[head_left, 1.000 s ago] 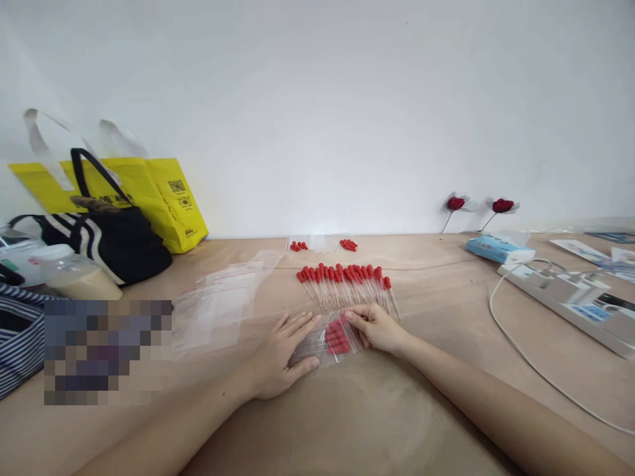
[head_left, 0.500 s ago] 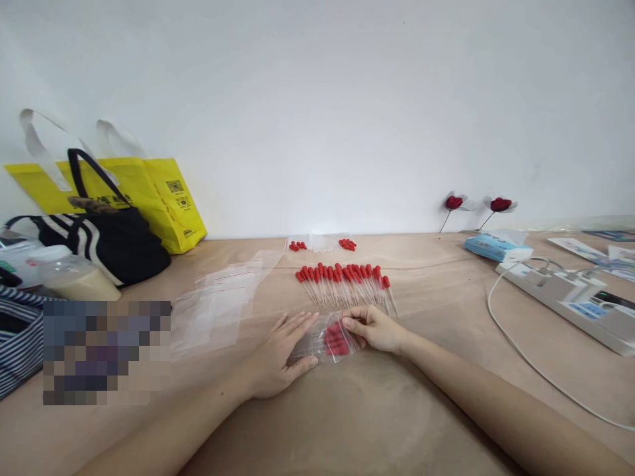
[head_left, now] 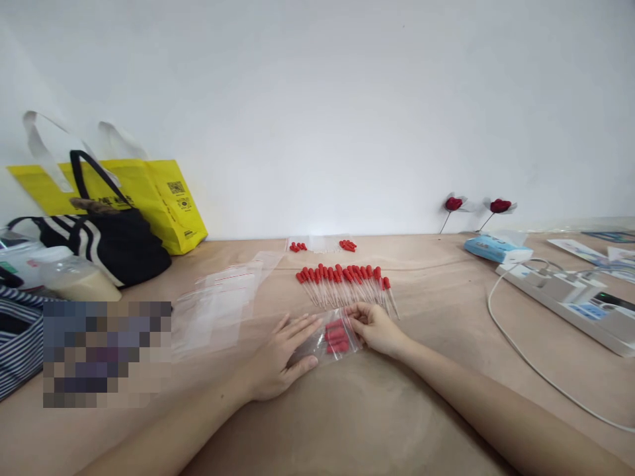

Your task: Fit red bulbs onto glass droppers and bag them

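Observation:
A clear zip bag lies on the table, with red-bulbed droppers showing through its right end. My left hand rests on the bag's left part, fingers stretched out and thumb apart. At the zip edge on the right, my right hand pinches the bag between thumb and fingers. Just beyond both hands lies a row of loose droppers, red bulbs pointing away from me and pale stems towards me. Their stem tips are partly hidden near my right hand.
To the left, several flat zip bags overlap. Against the wall lies a bag with more red-bulbed droppers. A yellow bag, a black bag and a bottle stand far left. A tissue pack and a power strip with a cable sit right.
The bag's right end now lies flatter and more spread, so the red bulbs inside show more clearly. My right hand has shifted slightly right; my left hand has barely moved.

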`<state>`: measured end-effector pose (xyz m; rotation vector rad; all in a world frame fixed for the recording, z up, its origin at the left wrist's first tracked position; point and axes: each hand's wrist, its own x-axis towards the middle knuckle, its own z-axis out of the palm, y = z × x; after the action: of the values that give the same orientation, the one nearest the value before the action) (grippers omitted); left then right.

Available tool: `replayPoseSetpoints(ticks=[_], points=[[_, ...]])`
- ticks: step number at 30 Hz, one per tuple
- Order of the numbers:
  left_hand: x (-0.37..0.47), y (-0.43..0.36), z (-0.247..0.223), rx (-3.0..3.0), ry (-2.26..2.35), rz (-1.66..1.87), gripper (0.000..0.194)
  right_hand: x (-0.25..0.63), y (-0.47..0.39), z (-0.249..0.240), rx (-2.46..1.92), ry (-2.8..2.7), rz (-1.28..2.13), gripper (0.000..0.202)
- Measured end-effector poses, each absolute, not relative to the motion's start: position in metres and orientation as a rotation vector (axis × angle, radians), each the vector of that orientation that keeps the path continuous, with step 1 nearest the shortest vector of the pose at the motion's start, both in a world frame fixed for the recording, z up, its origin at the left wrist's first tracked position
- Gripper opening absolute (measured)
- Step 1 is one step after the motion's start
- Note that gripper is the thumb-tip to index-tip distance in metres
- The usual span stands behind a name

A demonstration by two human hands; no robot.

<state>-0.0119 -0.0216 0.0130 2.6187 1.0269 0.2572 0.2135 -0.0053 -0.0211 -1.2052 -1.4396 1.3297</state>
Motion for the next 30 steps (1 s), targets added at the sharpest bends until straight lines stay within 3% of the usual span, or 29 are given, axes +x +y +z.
replayPoseSetpoints(ticks=[5, 12, 30], points=[[-0.011, -0.021, 0.014, 2.626, 1.037, 0.219, 0.053, 0.21, -0.014, -0.013, -0.931, -1.563, 1.509, 0.033], [-0.011, -0.021, 0.013, 2.632, 1.031, 0.213, 0.053, 0.211, -0.013, -0.015, -1.072, -1.608, 1.313, 0.036], [-0.014, -0.018, 0.005, 2.633, 0.994, 0.304, 0.054, 0.202, -0.01, -0.022, -1.147, -1.592, 1.12, 0.017]])
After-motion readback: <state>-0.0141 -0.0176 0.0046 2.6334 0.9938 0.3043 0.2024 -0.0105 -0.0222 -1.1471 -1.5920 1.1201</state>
